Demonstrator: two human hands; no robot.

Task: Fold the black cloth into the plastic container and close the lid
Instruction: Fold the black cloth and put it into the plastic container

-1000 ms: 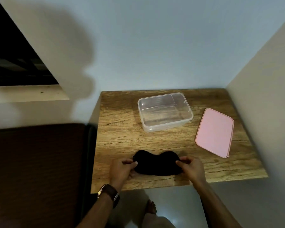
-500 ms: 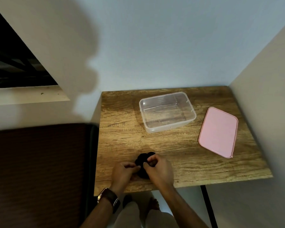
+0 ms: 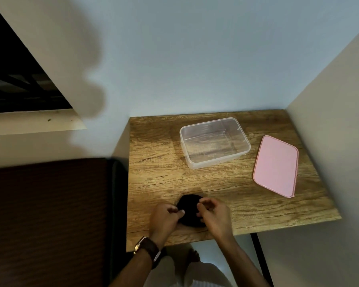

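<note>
The black cloth lies folded into a small bundle near the front edge of the wooden table. My left hand pinches its left side, and my right hand pinches its right side and covers part of it. The clear plastic container stands open and empty toward the back of the table. Its pink lid lies flat to the right of it.
Walls close in the table at the back and on the right. A dark brown surface sits to the left, below the table's height. A black table leg shows under the front right. My legs and a foot are below the front edge.
My right hand brought the cloth's right end over to the left, folding the wide cloth into a small bundle. Both hands now sit close together on it.
</note>
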